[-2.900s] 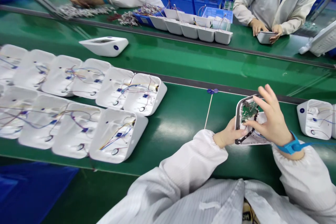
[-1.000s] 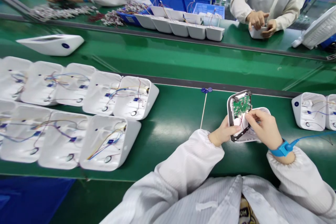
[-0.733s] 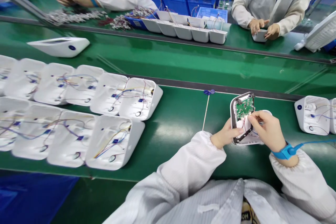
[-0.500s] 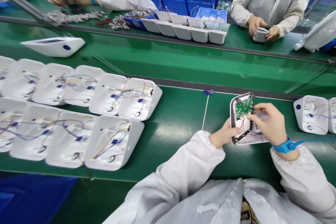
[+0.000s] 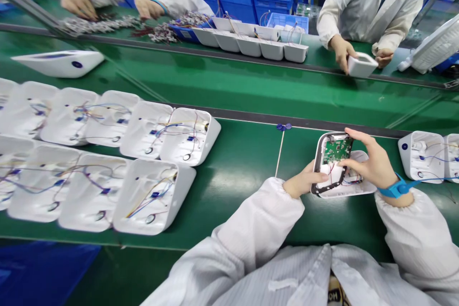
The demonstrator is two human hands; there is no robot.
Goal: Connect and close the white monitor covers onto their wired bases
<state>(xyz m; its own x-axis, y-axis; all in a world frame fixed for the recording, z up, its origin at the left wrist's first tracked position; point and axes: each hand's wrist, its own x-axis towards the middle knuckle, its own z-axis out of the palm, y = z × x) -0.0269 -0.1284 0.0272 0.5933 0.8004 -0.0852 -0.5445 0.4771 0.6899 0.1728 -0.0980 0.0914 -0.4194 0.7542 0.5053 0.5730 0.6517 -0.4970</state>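
Observation:
My left hand (image 5: 303,180) is closed on the left edge of a white panel with a dark gasket (image 5: 335,184) around its rim, thumb over the front. A green circuit board (image 5: 336,149) is fixed in the panel, with thin red wires below it. At the panel's right side, my right hand (image 5: 375,160) has its index finger on the upper corner and its thumb by the board's lower edge. The panel stands tilted over an open white housing (image 5: 360,190), whose inside is partly hidden. A blue wrist strap (image 5: 394,188) with a cord circles my right wrist.
Two rows of open white housings (image 5: 143,196) with wires lie on the left. More housings (image 5: 426,155) stand at right. A thin stick (image 5: 281,153) and small blue discs (image 5: 284,127) lie mid-table. Across the belt (image 5: 251,83), a co-worker's hand (image 5: 342,52) holds a white shell.
My right hand's index finger has moved to the panel's upper corner, and its fingers have spread. The panel has shifted slightly. Across the belt, a co-worker has turned and moved a white shell.

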